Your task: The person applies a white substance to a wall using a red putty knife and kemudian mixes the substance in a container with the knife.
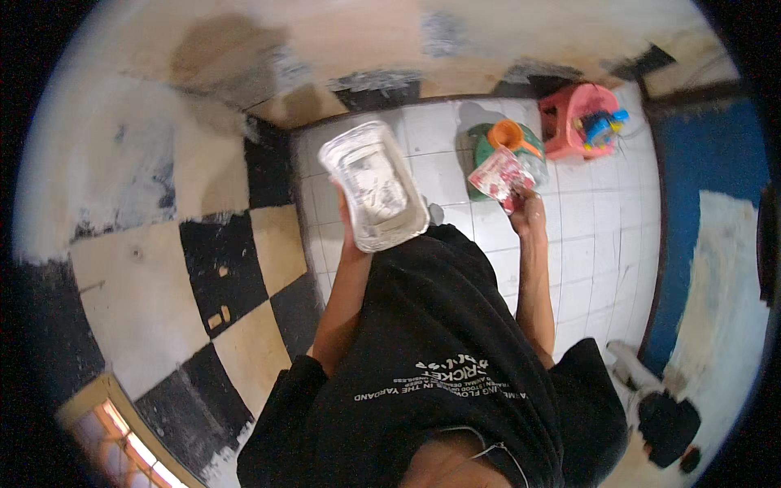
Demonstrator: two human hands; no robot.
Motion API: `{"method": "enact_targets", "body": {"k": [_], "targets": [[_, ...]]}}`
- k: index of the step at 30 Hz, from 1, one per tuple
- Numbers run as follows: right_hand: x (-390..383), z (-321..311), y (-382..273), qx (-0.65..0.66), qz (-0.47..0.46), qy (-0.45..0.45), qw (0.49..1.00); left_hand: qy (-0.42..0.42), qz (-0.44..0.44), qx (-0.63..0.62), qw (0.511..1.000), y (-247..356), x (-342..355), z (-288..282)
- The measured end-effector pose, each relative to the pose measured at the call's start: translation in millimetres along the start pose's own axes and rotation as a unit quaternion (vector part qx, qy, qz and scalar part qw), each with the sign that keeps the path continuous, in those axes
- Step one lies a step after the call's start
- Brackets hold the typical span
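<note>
My left hand grips a white rectangular plastic tub by its left side, most of the fingers hidden behind it. White paste coats the tub's inside, with a thicker patch on the bottom. In my right hand is a red, flat, wide-bladed scraper, smeared with white and pointing away to the upper left. The scraper is apart from the tub. White smudges mark my right fingers and wrist.
Beyond the scraper, an orange dipper rests on a round green object on the white tiled floor. Farther right is a pink plastic container with colourful items. Black-and-cream checkered wall rises at left; a blue door stands at right.
</note>
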State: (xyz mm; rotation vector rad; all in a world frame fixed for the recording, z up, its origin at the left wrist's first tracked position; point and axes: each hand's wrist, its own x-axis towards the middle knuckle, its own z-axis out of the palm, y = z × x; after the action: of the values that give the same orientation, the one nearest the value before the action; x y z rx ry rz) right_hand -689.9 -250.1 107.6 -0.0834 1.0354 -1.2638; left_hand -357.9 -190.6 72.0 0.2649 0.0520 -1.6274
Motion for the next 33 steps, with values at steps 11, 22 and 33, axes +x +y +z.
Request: {"method": "enact_targets", "body": {"k": [11, 22, 33], "targets": [[-160.2, 114.9, 35.3, -0.395, -0.241, -0.234, 0.855, -0.086, -0.089, -0.106, 0.987, -18.9, -64.2, 15.2], [-224.6, 62.7, 42.6, -0.631, -0.329, -0.138, 0.689, -0.08, -0.131, -0.171, 0.973, -105.1, -125.8, -9.8], [-208.9, 30.0, -3.5, -0.668, -0.424, -0.072, 0.607, -0.007, -0.118, 0.046, 0.992, -174.5, -109.6, 55.7]]}}
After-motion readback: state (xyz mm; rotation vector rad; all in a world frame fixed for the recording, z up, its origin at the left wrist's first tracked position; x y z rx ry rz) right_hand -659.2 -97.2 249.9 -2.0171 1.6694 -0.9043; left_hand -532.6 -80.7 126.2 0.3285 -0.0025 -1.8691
